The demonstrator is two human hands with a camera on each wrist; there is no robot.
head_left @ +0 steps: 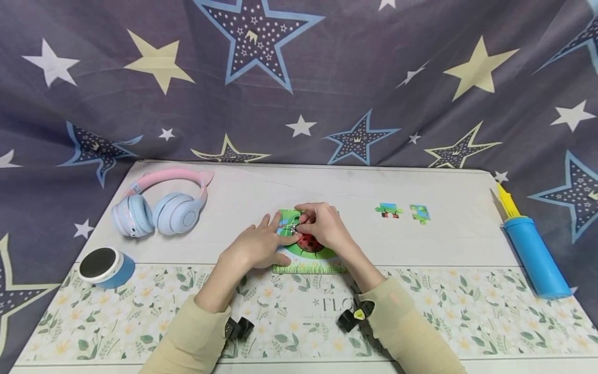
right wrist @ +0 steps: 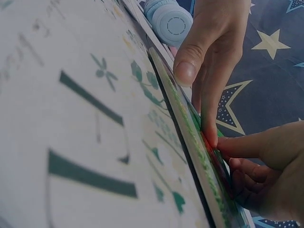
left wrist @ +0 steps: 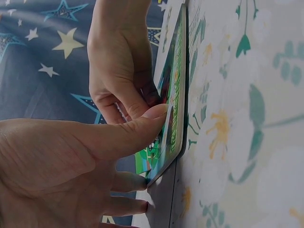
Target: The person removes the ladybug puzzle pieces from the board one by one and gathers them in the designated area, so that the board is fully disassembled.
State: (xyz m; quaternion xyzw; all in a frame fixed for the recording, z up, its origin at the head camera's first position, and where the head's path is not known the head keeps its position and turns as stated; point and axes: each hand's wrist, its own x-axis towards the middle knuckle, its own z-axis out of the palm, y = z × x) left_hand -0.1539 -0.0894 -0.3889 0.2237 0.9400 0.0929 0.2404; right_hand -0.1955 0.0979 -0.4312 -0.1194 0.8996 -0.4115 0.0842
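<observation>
Head view, and here we are: the puzzle [head_left: 306, 268] lies flat around the middle of the tabletop [head_left: 327, 187], its near edge over the flowered strip, a ladybug [head_left: 310, 243] printed at its centre. The left hand [head_left: 256, 246] is there, fingers spread and fairly straight, thumb over the near left part of the puzzle. In comes the right hand [head_left: 325, 226] from the other side, thumb and fingers drawn together over the puzzle by the ladybug; whether a piece is pinched between them, I cannot tell, as the fingers hide the spot.

Out to the right, between the puzzle and the tabletop's right edge, two loose parts: a red-and-green piece [head_left: 389, 210] and, just beside it but apart, a blue-and-green piece [head_left: 421, 213]. These look light, thin and stiff, perhaps a touch slick on the printed face. Flat as they lie, they may be awkward to lift; best taken by opposite edges, or by a knob, gently, since a thin tab could bend. The puzzle itself looks light enough to slide, so a steadying palm on its border makes sense.

Headphones [head_left: 177, 213] near the far left corner, speaker [head_left: 106, 267] by the left edge, pump [head_left: 537, 257] along the right edge.
</observation>
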